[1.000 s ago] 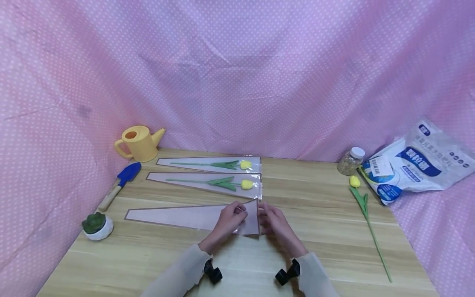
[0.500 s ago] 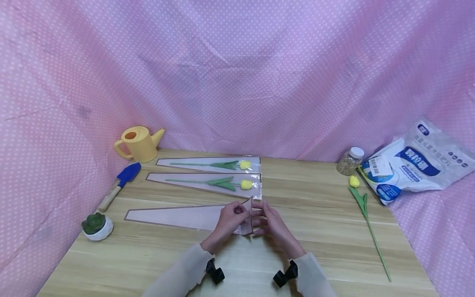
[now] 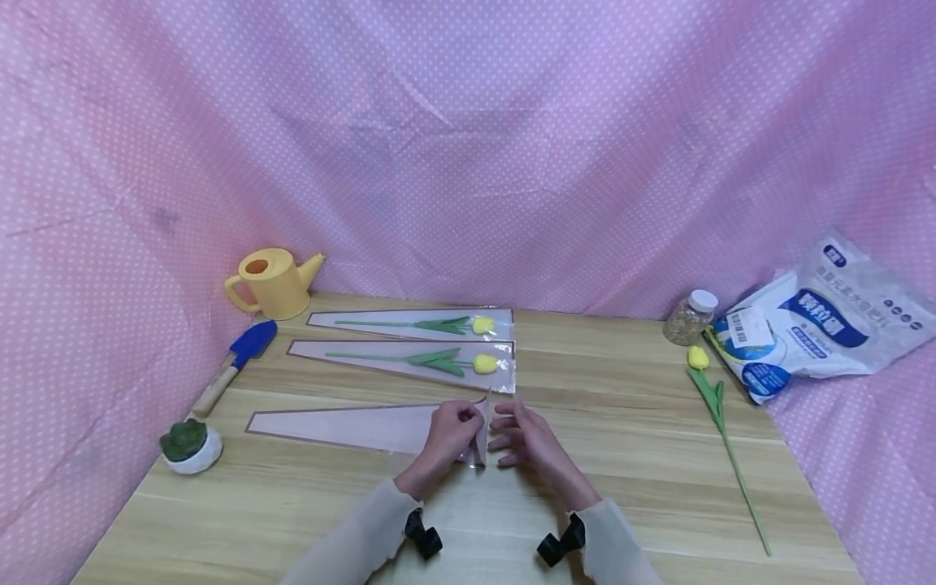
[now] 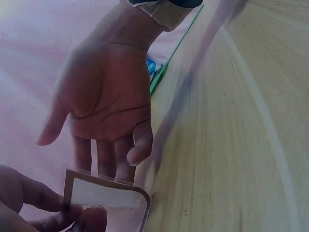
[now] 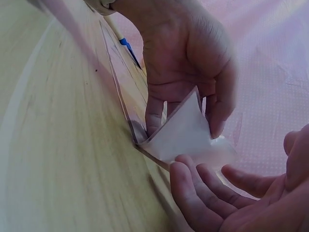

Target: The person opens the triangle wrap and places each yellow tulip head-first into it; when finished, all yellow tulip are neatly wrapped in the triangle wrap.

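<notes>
One tapered sleeve (image 3: 358,425), the nearest of three to the person, has just changed its shape: its wide end (image 5: 183,133) was lying more flat one second ago, and now it is bent up and back towards the left hand (image 3: 448,435), so that its edge stands further to the left. For the work in hand, I judge, this means that the sleeve's wide end is being separated or prepared, and this step seems not finished (whether the two layers are already parted, I cannot tell). No flower lies in this sleeve, as far as it shows, while the far sleeve (image 3: 373,315) and the middle sleeve (image 3: 358,349) each show a tulip. The loose tulip (image 3: 721,418) lies untouched on the right side of the table (image 3: 658,471).

The left hand pinches the lifted edge between thumb and fingers, its wrist low over the near side of the sleeve. The right hand (image 3: 534,445) faces it with the palm turned inward, fingers spread and lightly bent, gripping nothing. In the head view its fingertips have come a little apart from the edge; in the right wrist view they overlap the sleeve's lower border, so contact there is uncertain.
</notes>
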`<action>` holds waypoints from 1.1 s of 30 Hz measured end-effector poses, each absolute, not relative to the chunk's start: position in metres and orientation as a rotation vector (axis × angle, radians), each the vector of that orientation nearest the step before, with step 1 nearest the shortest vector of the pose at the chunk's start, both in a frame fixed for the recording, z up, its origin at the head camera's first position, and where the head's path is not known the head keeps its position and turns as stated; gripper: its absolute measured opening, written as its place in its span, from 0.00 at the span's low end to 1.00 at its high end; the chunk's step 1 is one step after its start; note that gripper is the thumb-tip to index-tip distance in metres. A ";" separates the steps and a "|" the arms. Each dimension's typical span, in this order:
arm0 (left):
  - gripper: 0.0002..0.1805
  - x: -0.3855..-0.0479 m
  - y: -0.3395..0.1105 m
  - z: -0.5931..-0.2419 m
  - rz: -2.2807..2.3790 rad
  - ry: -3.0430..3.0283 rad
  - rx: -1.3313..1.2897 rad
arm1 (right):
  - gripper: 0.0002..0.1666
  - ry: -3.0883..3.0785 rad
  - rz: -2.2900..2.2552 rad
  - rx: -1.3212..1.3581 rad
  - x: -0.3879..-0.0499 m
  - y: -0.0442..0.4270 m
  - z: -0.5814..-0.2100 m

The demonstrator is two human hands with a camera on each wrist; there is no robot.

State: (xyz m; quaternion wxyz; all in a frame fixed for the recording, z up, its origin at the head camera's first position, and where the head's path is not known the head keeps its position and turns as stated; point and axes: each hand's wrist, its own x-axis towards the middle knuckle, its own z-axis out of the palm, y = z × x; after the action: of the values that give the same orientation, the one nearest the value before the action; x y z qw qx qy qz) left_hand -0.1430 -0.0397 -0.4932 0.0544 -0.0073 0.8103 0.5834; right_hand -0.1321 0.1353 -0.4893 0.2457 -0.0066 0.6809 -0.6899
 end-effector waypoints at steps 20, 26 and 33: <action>0.07 -0.145 -0.044 -0.497 1.826 2.332 -0.147 | 0.29 1.945 -1.830 0.168 -0.142 0.122 -0.490; 0.09 -0.144 -0.044 -0.498 1.872 2.283 -0.134 | 0.30 2.107 -1.769 0.208 -0.145 0.112 -0.495; 0.08 -0.144 -0.045 -0.499 1.904 2.261 -0.147 | 0.23 2.190 -1.751 0.228 -0.146 0.109 -0.498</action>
State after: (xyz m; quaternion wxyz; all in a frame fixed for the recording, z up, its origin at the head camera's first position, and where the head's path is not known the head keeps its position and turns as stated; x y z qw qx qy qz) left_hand -0.1443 -0.0451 -0.4995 0.0910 -0.0496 0.7607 0.6408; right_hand -0.1460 0.1093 -0.4985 0.1634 0.0799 0.7681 -0.6139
